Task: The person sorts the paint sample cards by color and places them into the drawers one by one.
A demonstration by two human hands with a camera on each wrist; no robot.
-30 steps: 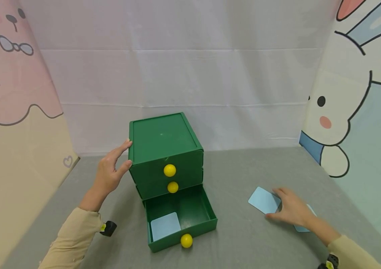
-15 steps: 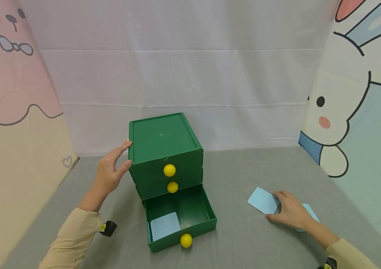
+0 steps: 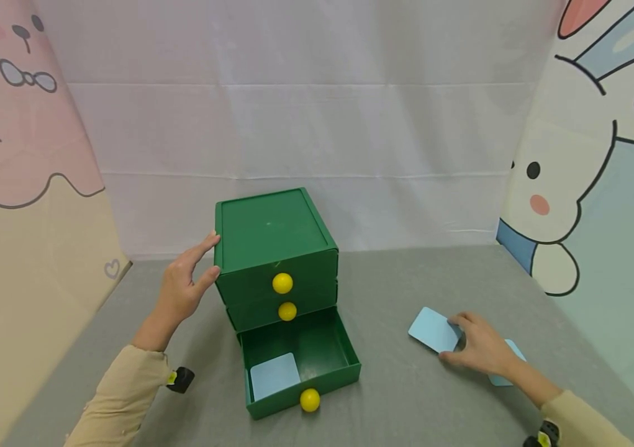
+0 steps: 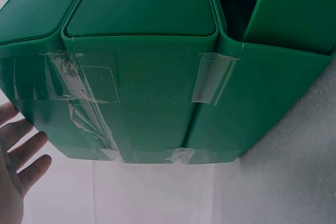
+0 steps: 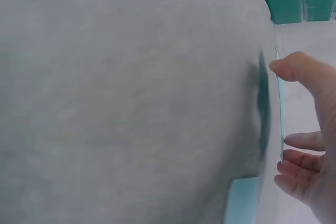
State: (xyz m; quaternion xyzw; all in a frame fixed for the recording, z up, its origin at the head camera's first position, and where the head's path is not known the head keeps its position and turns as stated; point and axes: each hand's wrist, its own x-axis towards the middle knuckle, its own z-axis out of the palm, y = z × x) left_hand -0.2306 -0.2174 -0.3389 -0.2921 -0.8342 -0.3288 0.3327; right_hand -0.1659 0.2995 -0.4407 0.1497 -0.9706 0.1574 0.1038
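A light blue card with rounded corners is held by its edges between the thumb and fingers of my right hand. In the right wrist view the card shows edge-on, slightly off the cloth, beside a dark teal shadow. A second blue card lies partly hidden behind the right wrist. My left hand rests its fingertips and thumb on the left side of a green drawer unit, fingers extended. The bottom drawer is pulled out, with a pale blue card lying inside at its left.
Yellow ball knobs stand on the drawer fronts, one on the pulled-out drawer. The two upper drawers are closed. Grey cloth covers the table. Clear tape joins the unit's sections. A white sheet hangs behind, between printed side panels.
My right hand and the card it holds have shifted slightly left and away from me, with the card rising a little. The left hand and drawer unit have stayed put.
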